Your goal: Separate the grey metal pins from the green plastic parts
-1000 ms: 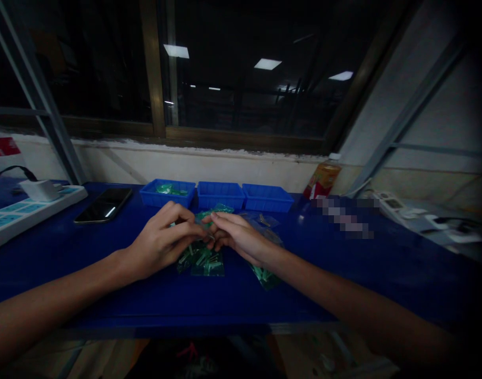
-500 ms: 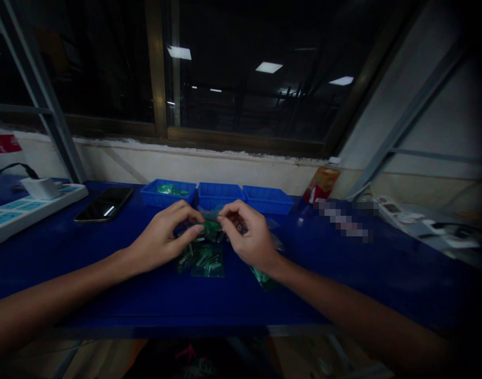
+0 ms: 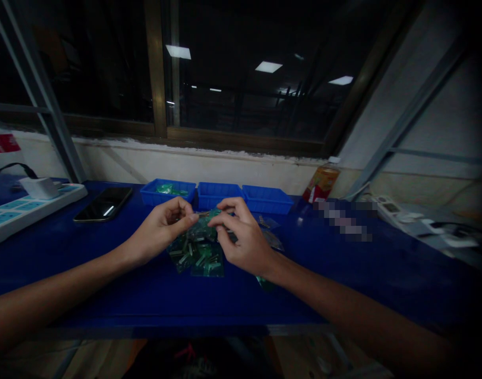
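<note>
A small clear plastic bag with a greenish tint [image 3: 201,229] hangs between my hands, above the middle of the blue table. My left hand [image 3: 161,229] pinches its upper left edge between thumb and fingers. My right hand [image 3: 246,239] is beside the bag's right side with its fingers bent and apart; whether a fingertip touches the bag I cannot tell. Below lie several similar bags, one of them a green bag with small pale strips [image 3: 208,261]. Another clear bag [image 3: 274,240] is partly hidden behind my right hand.
Behind the hands stand a blue tray with green bags [image 3: 168,199], a middle blue tray [image 3: 217,189] and a right blue tray [image 3: 268,195]. A phone [image 3: 104,204] and power strip [image 3: 35,210] lie left. A bottle [image 3: 322,182] stands at the back right.
My right hand has let go of the bag's upper edge and its fingers have spread. The bag now hangs lower and more open to view, still in my left hand.
</note>
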Available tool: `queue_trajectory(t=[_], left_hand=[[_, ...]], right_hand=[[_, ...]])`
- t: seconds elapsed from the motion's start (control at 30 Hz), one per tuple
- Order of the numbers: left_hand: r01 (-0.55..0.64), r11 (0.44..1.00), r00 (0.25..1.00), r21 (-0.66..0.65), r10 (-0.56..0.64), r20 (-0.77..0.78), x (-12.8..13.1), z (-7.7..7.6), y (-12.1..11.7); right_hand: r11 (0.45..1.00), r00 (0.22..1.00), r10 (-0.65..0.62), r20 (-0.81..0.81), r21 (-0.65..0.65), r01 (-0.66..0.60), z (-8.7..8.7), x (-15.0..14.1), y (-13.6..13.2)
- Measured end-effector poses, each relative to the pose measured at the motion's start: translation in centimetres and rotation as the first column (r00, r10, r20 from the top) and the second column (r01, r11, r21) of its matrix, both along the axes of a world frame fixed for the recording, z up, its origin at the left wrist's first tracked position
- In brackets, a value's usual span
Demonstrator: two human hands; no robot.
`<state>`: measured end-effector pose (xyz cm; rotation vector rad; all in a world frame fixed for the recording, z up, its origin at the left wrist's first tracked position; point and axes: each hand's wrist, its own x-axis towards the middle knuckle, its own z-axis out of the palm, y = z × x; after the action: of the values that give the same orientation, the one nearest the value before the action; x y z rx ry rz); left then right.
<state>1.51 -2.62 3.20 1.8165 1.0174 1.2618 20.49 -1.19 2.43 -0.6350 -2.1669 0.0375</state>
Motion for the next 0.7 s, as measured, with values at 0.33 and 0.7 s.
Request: queue_trajectory(t=[0.33,0.7], left_hand=[[0.188,0.699,0.829,0.690,0.264,-0.494,-0.6,-0.4,-0.6],[-0.024,1.000,0.972,0.020,0.028,-0.231,-0.1,-0.1,-0.4]], right_hand=[[0.864,0.988,0.037,-0.148,-0.491,-0.106,0.5,-1.1,0.0],[0.999,0.997,0.046,-0.062,0.010,-0.045,-0.6,0.0,0.7]])
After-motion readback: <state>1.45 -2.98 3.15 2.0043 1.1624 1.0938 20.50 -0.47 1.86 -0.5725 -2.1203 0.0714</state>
